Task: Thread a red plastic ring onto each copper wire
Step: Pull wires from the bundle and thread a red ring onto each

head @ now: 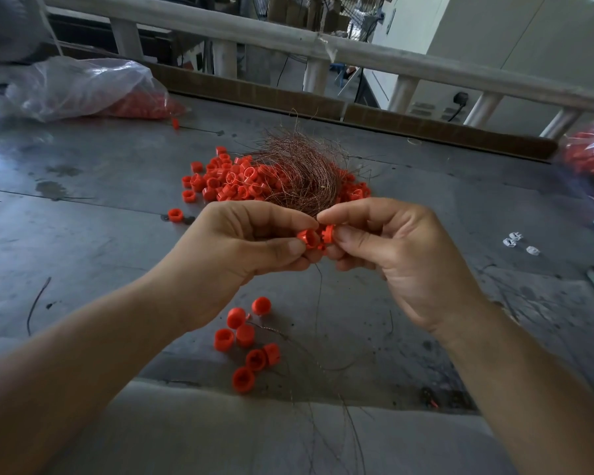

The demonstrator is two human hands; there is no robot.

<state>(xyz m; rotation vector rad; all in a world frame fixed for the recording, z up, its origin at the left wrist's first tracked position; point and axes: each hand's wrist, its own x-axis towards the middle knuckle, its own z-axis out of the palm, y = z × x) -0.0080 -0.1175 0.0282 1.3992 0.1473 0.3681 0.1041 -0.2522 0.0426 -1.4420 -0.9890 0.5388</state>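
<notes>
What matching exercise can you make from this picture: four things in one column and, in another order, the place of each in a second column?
Things
1. bag
2. wires
3. white clips
4. raised ring

Places
A. pinched in the left hand
B. far left of the table
C. on the ring pile
D. right side of the table

Pairs: 1-B, 2-C, 3-D, 4-A
</notes>
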